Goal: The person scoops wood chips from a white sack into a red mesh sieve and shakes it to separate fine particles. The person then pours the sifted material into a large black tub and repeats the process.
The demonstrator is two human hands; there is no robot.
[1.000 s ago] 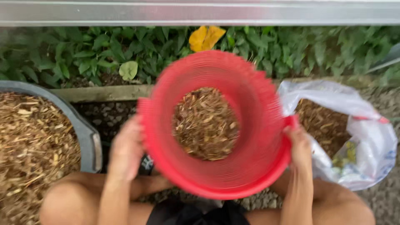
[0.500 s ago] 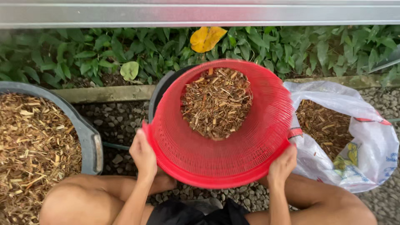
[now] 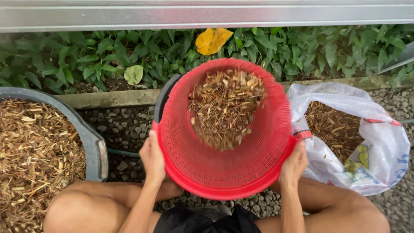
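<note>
A round red mesh sieve basket [image 3: 241,172] is tilted with its far side up, and brown wood chips [image 3: 224,108] are heaped against its far wall. My left hand [image 3: 153,157] grips the basket's near-left rim. My right hand [image 3: 294,163] grips the near-right rim. Behind the basket the curved rim of a dark tub [image 3: 163,97] shows; the rest of it is hidden.
A grey tub [image 3: 92,142] full of pale wood chips stands at the left. An open white plastic bag [image 3: 379,142] with dark chips lies at the right. Gravel covers the ground, with a concrete curb [image 3: 112,98], green plants and a metal rail [image 3: 207,15] beyond. My knees frame the bottom.
The basket has been tipped and shaken: its near rim dropped and the chips slid to the far wall. Both hands stayed on the rim.
</note>
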